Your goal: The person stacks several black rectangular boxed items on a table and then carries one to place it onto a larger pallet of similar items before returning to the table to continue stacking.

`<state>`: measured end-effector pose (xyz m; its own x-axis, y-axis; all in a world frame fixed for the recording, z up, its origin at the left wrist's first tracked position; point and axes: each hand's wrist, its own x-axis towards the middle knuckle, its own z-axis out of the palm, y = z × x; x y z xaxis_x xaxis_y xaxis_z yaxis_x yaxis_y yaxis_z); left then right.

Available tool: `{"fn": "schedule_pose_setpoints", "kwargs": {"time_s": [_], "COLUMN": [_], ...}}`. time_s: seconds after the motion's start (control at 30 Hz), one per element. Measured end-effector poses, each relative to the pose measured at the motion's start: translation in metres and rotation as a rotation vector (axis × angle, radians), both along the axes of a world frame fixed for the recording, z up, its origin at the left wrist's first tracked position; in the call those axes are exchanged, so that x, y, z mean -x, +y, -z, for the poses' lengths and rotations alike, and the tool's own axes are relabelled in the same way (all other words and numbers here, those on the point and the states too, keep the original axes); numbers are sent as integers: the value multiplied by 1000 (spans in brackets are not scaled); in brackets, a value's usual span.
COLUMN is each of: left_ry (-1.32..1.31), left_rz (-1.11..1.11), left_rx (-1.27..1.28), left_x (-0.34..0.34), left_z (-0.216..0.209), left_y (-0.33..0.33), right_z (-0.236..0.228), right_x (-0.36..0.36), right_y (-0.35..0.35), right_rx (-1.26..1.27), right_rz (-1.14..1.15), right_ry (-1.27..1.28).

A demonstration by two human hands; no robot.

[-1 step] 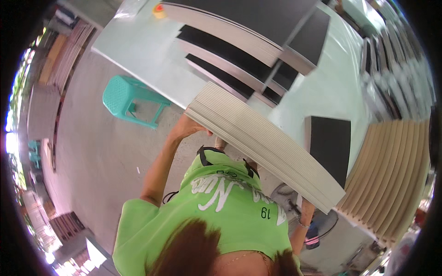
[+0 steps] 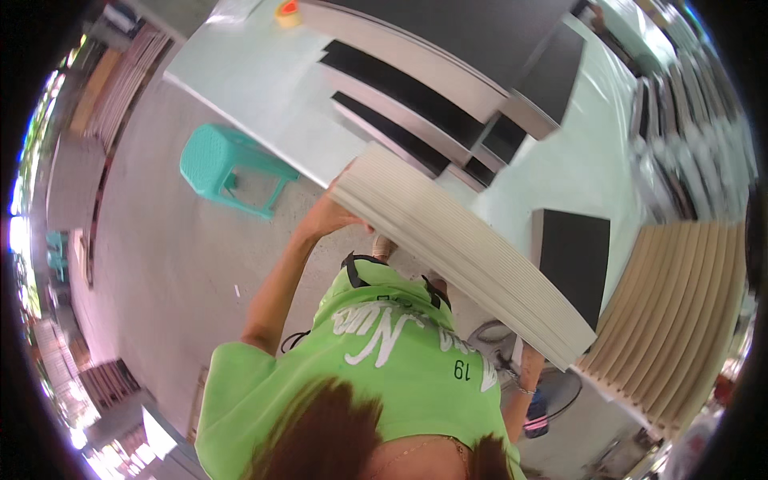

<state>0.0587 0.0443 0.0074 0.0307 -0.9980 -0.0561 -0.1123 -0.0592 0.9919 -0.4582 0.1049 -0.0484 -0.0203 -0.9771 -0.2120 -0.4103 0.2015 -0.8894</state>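
Note:
A thick stack of long, pale beige board strips (image 2: 464, 252) lies slantwise in front of me, its edges showing as many fine lines. My left hand (image 2: 326, 216) is closed around the stack's left end, fingers curled under the lower edge. At the lower right end my right hand (image 2: 531, 358) grips the same stack; its fingers are mostly hidden beneath it. Just beyond the stack, black-topped strip piles (image 2: 400, 92) rest on the pale table (image 2: 240, 88). A shorter black-topped block (image 2: 574, 260) sits by the stack's right end.
Large black boards (image 2: 472, 32) are piled at the table's far side, with a yellow tape roll (image 2: 288, 14) at their left. A turquoise stool (image 2: 216, 164) stands left of the table. Curved brown boards (image 2: 672, 320) lean at the right, below plastic-wrapped bundles (image 2: 688, 136).
The view has shifted slightly, so the table and its piles appear a little lower and farther right. Both hands keep their hold on the stack, whose left end sits slightly more to the right.

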Motion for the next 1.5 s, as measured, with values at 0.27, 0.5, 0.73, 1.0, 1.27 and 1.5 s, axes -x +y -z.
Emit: {"fn": "schedule_pose_setpoints", "kwargs": {"time_s": [0.27,0.5,0.73,1.0,1.27,1.5], "left_ry": [128,216,-180,-981,-909,-931], "left_rz": [156,37,-260,-512,-570,-560], "left_rx": [-142,-247,29,284,146,110], "left_x": [-3,9,27,93,104,107], "left_z": [14,-11,-32,-62,-55,-55], "left_y": [-6,0,24,64,75,82], "right_z": [-9,-168,-176,-173,-172,-169], "right_x": [12,-103,-272,-280,-280,-279], "right_y": [-87,-209,-191,-188,-188,-187], "right_rx": [-248,-187,28,36,72,54], "right_rz": [-521,-960,-1370,-1391,-1416,-1398], "right_ry": [-80,91,-44,-55,-7,-31]}}
